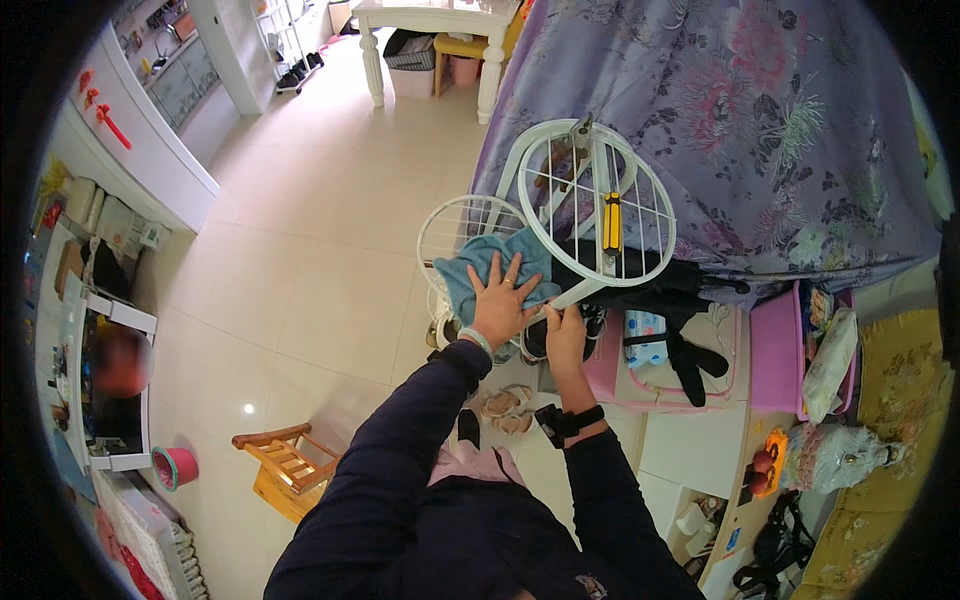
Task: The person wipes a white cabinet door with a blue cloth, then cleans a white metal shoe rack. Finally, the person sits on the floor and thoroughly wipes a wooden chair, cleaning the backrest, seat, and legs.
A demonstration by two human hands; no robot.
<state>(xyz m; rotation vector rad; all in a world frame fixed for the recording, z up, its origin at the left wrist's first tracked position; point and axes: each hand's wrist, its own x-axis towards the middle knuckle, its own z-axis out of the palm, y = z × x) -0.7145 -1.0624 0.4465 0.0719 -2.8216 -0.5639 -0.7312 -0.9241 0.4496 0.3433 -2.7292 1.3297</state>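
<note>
A white metal rack with round wire shelves stands before me. My left hand (501, 304) lies with fingers spread on a teal cloth (469, 259), which is bunched over the lower round wire shelf (435, 225). Beside it my right hand (566, 337) pinches the white rack bar (581, 291) close under the upper round shelf (670, 217). On that upper shelf lies a screwdriver (613, 223) with a yellow and black handle. Pliers (574, 146) with brownish handles are at its far side. Part of the cloth is hidden under my left hand.
Behind the rack hangs a purple floral cloth (675, 112). A black umbrella (675, 281) lies right of the rack, with shoes (446, 330) below. A wooden chair (289, 469) and a pink bin (176, 466) stand at left. Pink storage boxes (772, 360) are at right.
</note>
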